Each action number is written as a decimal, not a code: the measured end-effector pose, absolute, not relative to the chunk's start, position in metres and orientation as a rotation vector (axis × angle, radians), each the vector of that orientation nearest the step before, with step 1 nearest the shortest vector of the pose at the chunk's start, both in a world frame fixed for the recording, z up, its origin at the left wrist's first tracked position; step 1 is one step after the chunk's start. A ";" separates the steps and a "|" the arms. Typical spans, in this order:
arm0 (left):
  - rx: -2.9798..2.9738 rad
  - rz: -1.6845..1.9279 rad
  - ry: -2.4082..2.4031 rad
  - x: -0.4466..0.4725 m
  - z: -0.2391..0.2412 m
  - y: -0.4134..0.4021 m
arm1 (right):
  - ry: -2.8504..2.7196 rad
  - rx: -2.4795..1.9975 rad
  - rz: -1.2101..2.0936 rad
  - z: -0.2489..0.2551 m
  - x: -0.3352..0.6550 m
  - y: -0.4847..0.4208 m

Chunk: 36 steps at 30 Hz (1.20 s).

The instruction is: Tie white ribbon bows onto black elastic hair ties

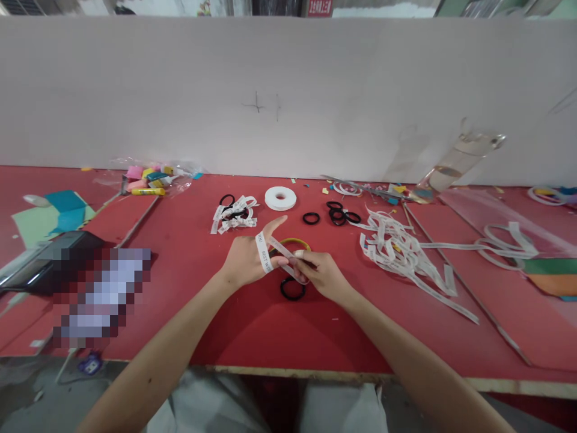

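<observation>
Left hand (250,258): spread, I saw, wrapped in printed ribbon (264,252)
Right hand (321,273): pinched that printed ribbon
Slippage: a loosened pinch could have unwound it

White ribbon (264,252) round my left hand (241,260): dark capitals, I read "YOU", a gap, then "BEST WI"; the rest runs out of sight at the hand's edge. Ribbon bows (237,221) on the tabletop (252,337): print there, too small to read. Ribbon pile (392,243) to my right: same, specks of lettering, illegible. Red sign (320,8) at the top edge: white Chinese characters, starts "卫生间", remainder blurry. White panel (171,90) facing me: hand-drawn plus-like cross (257,106), single vertical stroke (277,107) beside it.
</observation>
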<state>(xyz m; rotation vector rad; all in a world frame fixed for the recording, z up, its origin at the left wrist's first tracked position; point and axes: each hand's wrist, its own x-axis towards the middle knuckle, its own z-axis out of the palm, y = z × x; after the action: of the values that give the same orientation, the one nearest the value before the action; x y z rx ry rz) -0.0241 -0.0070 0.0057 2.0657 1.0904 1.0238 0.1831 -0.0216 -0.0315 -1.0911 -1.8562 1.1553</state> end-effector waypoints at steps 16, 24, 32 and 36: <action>2.459 1.163 0.998 -0.021 0.003 -0.014 | -1.865 -1.059 1.265 -0.028 0.182 -0.022; 2.544 0.830 1.616 -0.032 0.005 0.005 | -1.975 -1.068 1.023 -0.028 0.185 -0.022; 2.332 0.636 1.775 -0.027 0.008 0.005 | -2.006 -1.079 0.956 -0.026 0.183 -0.024; 2.344 0.593 1.749 -0.028 0.011 0.003 | -1.977 -1.140 0.934 -0.029 0.185 -0.021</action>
<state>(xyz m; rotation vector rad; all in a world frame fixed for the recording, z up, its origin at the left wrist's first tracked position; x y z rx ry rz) -0.0276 0.0033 0.0109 2.3437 1.7488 0.5932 0.1851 -0.0207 -0.0292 -1.1399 -1.9769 0.9345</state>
